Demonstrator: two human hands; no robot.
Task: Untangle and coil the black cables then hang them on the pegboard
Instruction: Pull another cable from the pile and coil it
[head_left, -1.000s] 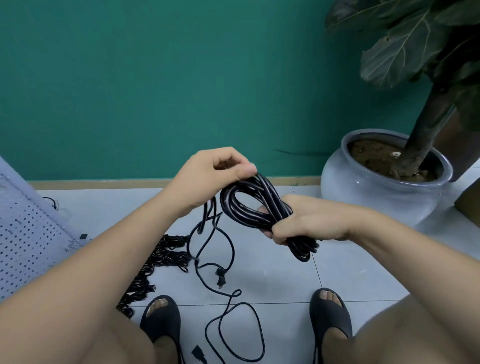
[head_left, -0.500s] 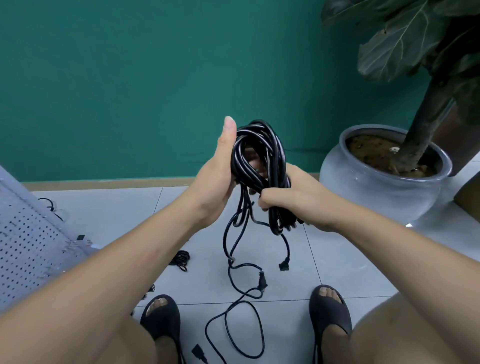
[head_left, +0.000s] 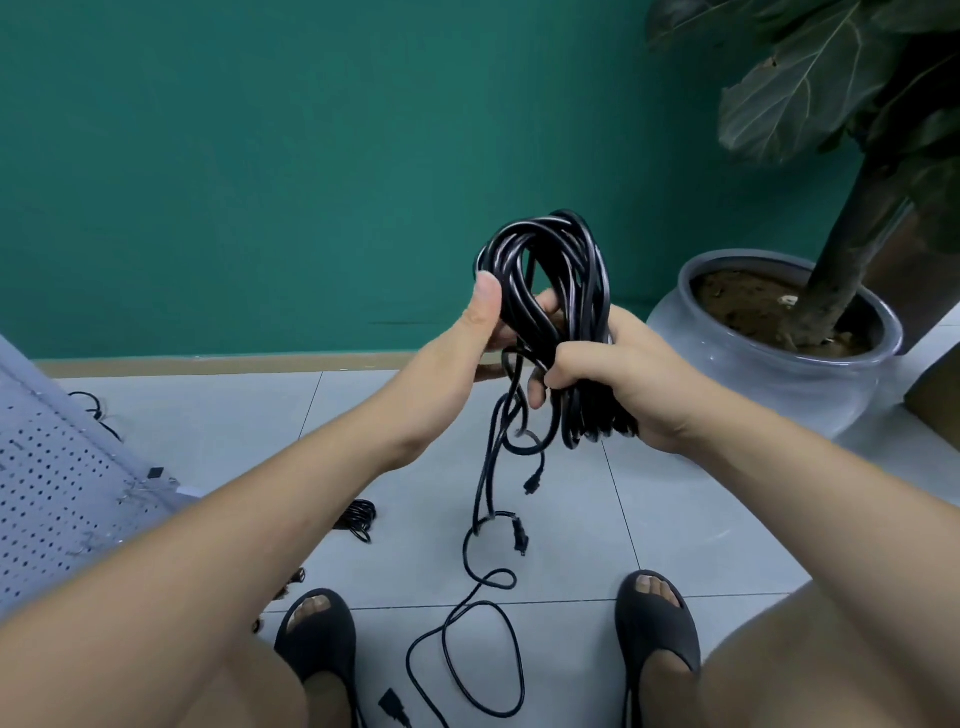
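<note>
While the right-hand grip clamps the glossy black cable coil and the left-hand grip pinches its loop, a loose tail reaches the floor; coiling looks unfinished, and hanging on the grey perforated pegboard remains

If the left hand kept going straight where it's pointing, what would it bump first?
The black cable coil: the left hand is gripping its loops. Right behind sits the right hand, probably next.
</note>
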